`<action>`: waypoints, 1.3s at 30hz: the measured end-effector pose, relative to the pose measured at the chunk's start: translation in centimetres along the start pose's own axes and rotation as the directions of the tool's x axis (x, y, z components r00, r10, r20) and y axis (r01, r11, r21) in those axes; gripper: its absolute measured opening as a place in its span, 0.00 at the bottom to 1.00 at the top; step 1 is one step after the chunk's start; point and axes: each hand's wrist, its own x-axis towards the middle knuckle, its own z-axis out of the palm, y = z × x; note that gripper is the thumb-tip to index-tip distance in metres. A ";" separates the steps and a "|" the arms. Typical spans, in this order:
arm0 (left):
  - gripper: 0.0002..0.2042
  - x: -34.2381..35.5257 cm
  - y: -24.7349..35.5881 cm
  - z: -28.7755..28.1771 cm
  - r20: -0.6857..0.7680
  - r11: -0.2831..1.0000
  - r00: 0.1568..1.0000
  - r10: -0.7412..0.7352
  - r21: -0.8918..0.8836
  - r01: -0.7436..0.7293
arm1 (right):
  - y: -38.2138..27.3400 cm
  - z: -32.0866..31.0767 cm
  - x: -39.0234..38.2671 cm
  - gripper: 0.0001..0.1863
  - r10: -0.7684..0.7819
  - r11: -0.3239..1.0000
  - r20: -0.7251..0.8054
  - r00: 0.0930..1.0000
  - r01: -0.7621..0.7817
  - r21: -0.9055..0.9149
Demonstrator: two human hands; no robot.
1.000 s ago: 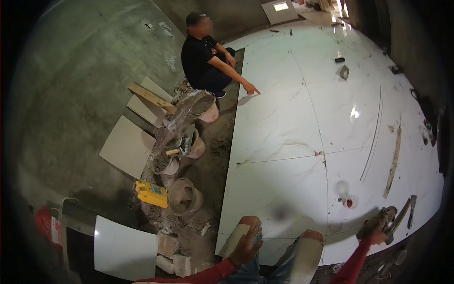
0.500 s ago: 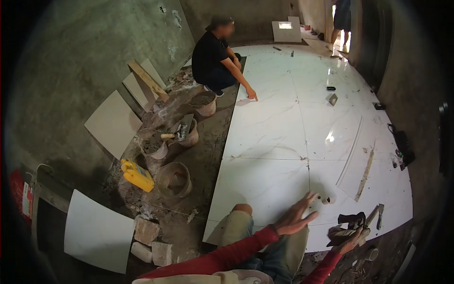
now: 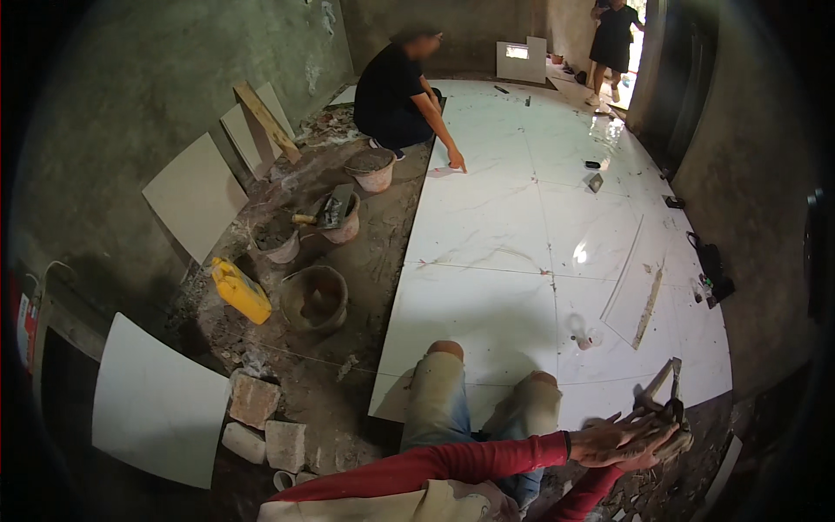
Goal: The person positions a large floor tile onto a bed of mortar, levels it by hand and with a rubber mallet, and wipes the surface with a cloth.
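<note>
My left hand (image 3: 604,444), in a red sleeve, lies with outstretched fingers across my right hand at the lower right. Partly beneath it, my right hand (image 3: 648,447) is closed around a dark and olive-brown thing (image 3: 675,445) whose kind I cannot make out. Both hands are near the front edge of the glossy white tiles (image 3: 487,317). A slim tool with a dark handle (image 3: 676,376) rests on the tile just beyond them. Small clear round things (image 3: 584,335) lie farther in. My bent knees show left of the hands.
A co-worker (image 3: 396,91) squats at far left, one finger on a tile. Mortar buckets (image 3: 315,300), a yellow jug (image 3: 240,291) and broken blocks (image 3: 254,400) stand along the dirt strip. Loose tiles (image 3: 161,400) lean at left. Thin strips (image 3: 648,309) lie right. Another person (image 3: 614,39) is by the doorway.
My left hand has moved right and down from above the tiles onto my right hand. The view has shifted slightly. The person at the doorway shows more fully.
</note>
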 end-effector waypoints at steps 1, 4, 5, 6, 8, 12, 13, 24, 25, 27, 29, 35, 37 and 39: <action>0.36 -0.6 2.8 -1.8 0.071 0.994 0.997 0.017 -0.110 -0.009 | 2.6 -3.0 1.8 0.27 -0.140 0.966 0.039 0.989 0.146 -0.214; 0.36 -2.1 1.9 1.8 0.182 0.995 0.979 0.089 0.020 -0.094 | 8.3 -12.5 7.4 0.29 -0.640 0.159 0.434 0.634 0.662 -0.733; 0.35 -2.3 1.6 2.8 0.247 0.985 0.958 0.148 0.050 -0.166 | 10.5 -16.9 9.7 0.30 -0.297 0.367 0.437 0.849 0.524 -0.768; 0.35 -2.3 1.1 4.1 0.313 0.968 0.926 0.213 0.064 -0.244 | 11.4 -21.3 12.7 0.27 -0.226 0.324 0.591 0.774 0.632 -0.704; 0.33 -4.3 3.9 3.0 0.409 0.987 0.912 -0.022 -0.134 0.084 | 9.8 -24.6 14.3 0.26 -0.126 0.326 0.491 0.862 0.503 -0.800; 0.33 -3.7 2.1 4.9 0.327 0.973 0.939 -0.109 -0.159 0.168 | 3.8 -30.5 16.5 0.24 -0.155 0.161 0.319 0.935 0.343 -0.926; 0.33 -3.6 2.2 4.6 0.333 0.971 0.936 -0.116 -0.158 0.177 | 3.2 -31.5 16.6 0.23 -0.158 0.116 0.297 0.942 0.316 -0.942; 0.30 -2.8 0.4 3.9 0.132 0.981 0.986 -0.105 -0.149 0.124 | 0.7 -37.4 17.8 0.23 -0.140 0.049 0.224 0.964 0.233 -0.971; 0.31 -3.2 0.6 3.9 0.113 0.983 0.989 -0.094 -0.147 0.110 | 0.6 -37.1 17.7 0.23 -0.111 0.083 0.218 0.969 0.228 -0.970; 0.31 -3.6 1.1 4.0 0.130 0.979 0.984 -0.125 -0.148 0.143 | 0.4 -36.6 17.8 0.24 -0.051 0.137 0.210 0.976 0.215 -0.967; 0.31 -3.8 1.1 4.5 0.145 0.974 0.979 -0.143 -0.155 0.165 | 0.5 -36.0 17.9 0.24 0.015 0.175 0.207 0.978 0.201 -0.964; 0.28 -3.1 2.1 3.2 0.240 0.953 0.955 -0.174 -0.205 0.225 | -2.3 -37.1 21.6 0.26 0.171 0.233 0.141 0.975 0.099 -0.967; 0.28 -3.5 0.3 3.4 0.139 0.961 0.976 -0.168 -0.197 0.193 | -4.0 -36.7 23.0 0.27 0.071 0.309 0.074 0.995 0.049 -0.950; 0.29 -3.9 -0.9 3.3 0.073 0.965 0.983 -0.168 -0.193 0.179 | -3.8 -37.1 24.2 0.26 0.075 0.359 0.083 0.994 0.051 -0.932</action>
